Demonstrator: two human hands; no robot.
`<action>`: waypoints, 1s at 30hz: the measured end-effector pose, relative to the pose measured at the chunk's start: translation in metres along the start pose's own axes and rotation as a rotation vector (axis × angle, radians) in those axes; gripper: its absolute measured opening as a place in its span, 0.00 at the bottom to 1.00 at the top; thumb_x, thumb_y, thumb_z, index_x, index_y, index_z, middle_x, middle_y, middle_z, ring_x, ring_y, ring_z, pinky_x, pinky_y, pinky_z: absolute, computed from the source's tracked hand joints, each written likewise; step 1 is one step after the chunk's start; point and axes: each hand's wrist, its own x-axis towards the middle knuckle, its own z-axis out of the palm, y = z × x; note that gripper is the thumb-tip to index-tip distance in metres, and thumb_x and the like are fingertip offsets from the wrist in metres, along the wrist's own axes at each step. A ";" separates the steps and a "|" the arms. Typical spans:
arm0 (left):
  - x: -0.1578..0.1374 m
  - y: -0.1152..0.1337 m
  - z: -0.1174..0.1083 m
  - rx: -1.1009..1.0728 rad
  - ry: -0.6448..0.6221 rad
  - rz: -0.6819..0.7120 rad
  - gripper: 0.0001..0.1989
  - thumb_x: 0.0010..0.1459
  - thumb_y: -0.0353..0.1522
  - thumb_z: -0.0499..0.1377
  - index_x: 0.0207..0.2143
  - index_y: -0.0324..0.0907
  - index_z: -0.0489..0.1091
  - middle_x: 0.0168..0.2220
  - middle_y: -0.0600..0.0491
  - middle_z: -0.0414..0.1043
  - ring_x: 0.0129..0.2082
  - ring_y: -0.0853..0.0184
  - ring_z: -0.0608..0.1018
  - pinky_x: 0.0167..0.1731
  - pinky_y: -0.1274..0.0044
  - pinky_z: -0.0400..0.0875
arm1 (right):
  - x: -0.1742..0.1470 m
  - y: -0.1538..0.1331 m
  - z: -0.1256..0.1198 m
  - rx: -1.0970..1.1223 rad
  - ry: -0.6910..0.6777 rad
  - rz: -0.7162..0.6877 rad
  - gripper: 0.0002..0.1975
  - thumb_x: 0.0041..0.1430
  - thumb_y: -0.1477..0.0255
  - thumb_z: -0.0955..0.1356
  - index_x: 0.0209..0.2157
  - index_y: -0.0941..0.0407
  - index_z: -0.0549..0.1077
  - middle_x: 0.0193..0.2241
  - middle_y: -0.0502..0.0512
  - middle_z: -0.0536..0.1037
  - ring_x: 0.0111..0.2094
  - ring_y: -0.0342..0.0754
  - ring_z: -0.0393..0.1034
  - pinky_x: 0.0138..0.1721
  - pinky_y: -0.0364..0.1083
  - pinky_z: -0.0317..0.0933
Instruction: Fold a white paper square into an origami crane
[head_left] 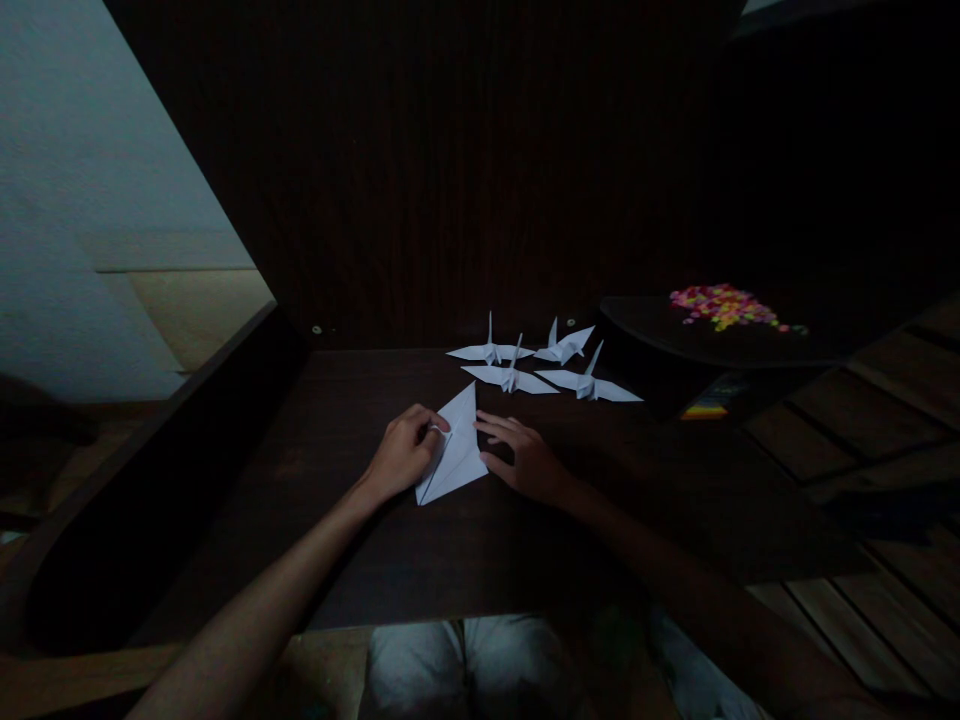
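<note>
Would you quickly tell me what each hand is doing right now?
Left hand: fingers curled, pinching the left edge of the folded white paper triangle.
Right hand: open, fingers spread flat, touching the paper's right edge.

Head view, down onto dark table (360, 560)

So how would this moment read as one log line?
left hand: pressing folded paper | right hand: steadying its edge | four paper cranes behind
</note>
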 end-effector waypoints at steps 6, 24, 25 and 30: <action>0.002 0.003 -0.008 -0.147 0.194 -0.055 0.09 0.55 0.30 0.52 0.29 0.42 0.73 0.33 0.53 0.71 0.36 0.63 0.74 0.39 0.73 0.66 | 0.002 -0.008 -0.001 0.214 0.042 0.096 0.21 0.57 0.71 0.69 0.53 0.54 0.71 0.43 0.59 0.77 0.39 0.52 0.74 0.48 0.57 0.66; 0.001 0.013 0.016 -0.833 0.089 -0.098 0.21 0.52 0.38 0.62 0.48 0.41 0.66 0.49 0.46 0.72 0.51 0.60 0.73 0.52 0.68 0.66 | -0.002 -0.021 -0.003 0.126 0.005 -0.335 0.42 0.55 0.65 0.70 0.66 0.56 0.49 0.63 0.65 0.58 0.63 0.60 0.53 0.61 0.59 0.53; 0.001 0.013 0.016 -0.853 0.057 -0.104 0.22 0.53 0.39 0.61 0.49 0.41 0.66 0.49 0.46 0.72 0.52 0.59 0.72 0.53 0.68 0.64 | -0.002 -0.021 -0.002 0.102 0.003 -0.372 0.41 0.56 0.65 0.70 0.66 0.56 0.48 0.64 0.66 0.55 0.64 0.59 0.50 0.61 0.60 0.51; -0.001 0.012 0.017 -0.974 -0.059 -0.279 0.26 0.55 0.50 0.55 0.42 0.37 0.73 0.43 0.46 0.77 0.51 0.52 0.73 0.54 0.64 0.64 | -0.001 -0.018 0.003 -0.055 0.007 -0.441 0.39 0.57 0.63 0.71 0.65 0.53 0.52 0.66 0.66 0.51 0.67 0.60 0.42 0.61 0.64 0.50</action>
